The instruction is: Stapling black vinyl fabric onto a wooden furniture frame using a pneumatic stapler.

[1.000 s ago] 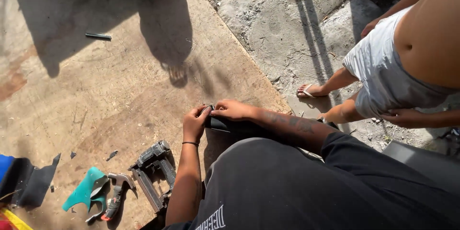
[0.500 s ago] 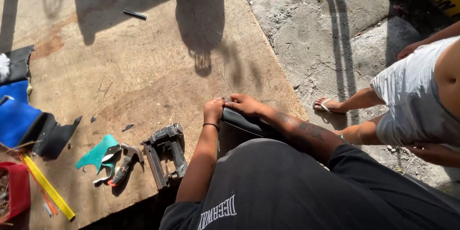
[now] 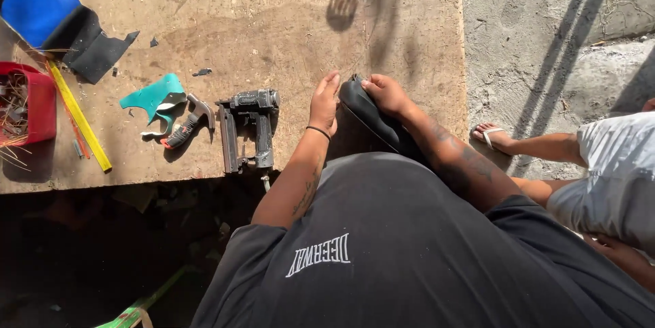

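Observation:
A black padded seat-like piece [image 3: 372, 115] rests tilted on the edge of a worn wooden board [image 3: 259, 21], against my body. My left hand [image 3: 325, 104] lies flat on the board, pressed against the piece's left side, a black band on its wrist. Gripping the top end of the black piece is my right hand [image 3: 386, 93], fingers curled over its edge. A grey pneumatic staple gun [image 3: 248, 130] lies on the board just left of my left hand, untouched.
A teal scrap [image 3: 153, 96] and a small dark hand tool [image 3: 188, 123] lie left of the gun. A yellow ruler [image 3: 78, 118], a red tray [image 3: 33, 103] and blue-and-black material [image 3: 48, 17] sit far left. Another person [image 3: 600, 171] in sandals crouches on the concrete at right.
The camera view has swung left and down, bringing the red tray and blue material into view. Both hands stay on the black piece at the board's edge.

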